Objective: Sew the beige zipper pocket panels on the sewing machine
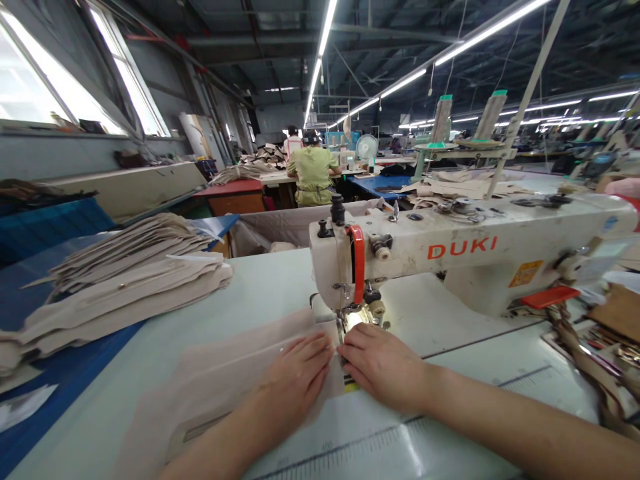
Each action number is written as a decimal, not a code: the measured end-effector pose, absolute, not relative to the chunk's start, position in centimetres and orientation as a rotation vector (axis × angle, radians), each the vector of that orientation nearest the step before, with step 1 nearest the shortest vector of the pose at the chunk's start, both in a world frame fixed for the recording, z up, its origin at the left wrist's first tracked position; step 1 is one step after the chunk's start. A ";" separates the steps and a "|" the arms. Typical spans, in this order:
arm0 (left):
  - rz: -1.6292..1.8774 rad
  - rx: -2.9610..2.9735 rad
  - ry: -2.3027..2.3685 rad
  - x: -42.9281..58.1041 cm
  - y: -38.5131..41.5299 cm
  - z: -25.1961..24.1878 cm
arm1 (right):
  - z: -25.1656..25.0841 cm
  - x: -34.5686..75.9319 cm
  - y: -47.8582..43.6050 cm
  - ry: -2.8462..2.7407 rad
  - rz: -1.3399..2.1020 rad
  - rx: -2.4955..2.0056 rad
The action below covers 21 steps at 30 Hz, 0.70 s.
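Observation:
A thin, pale beige fabric piece (225,380) lies on the sewing table, its right end at the needle area of a white sewing machine (400,247). My left hand (300,373) rests flat on this fabric, fingers stretched toward the presser foot. Just right of it, my right hand (383,367) lies low over the needle plate, fingers slightly bent and apart, fingertips at the fabric's right edge. Nothing shows gripped in either hand. The needle and presser foot are partly hidden behind my fingers, under a small lit lamp (356,319).
Stacked beige fabric pieces (135,267) lie on a blue surface at left. A ruler scale (325,450) runs along the table's front. Thread cones (443,120) stand behind the machine. Straps and metal parts (615,360) fill the right side. Farther ahead, a person (313,170) sits facing away.

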<state>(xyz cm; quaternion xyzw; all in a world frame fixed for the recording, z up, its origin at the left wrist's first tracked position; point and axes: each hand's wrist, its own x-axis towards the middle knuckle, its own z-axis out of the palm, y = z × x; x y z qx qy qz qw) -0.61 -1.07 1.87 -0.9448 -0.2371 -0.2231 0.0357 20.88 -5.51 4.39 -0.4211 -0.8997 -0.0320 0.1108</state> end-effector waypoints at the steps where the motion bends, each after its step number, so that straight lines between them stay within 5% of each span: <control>1: -0.688 -2.906 -0.733 -0.4 -0.9 1.9 | 4.3 21.0 -5.3 -2.637 -0.108 -1.231; 21: -0.742 -2.902 -0.678 1.5 1.6 1.5 | 3.7 22.4 -3.7 -2.532 -0.254 -1.248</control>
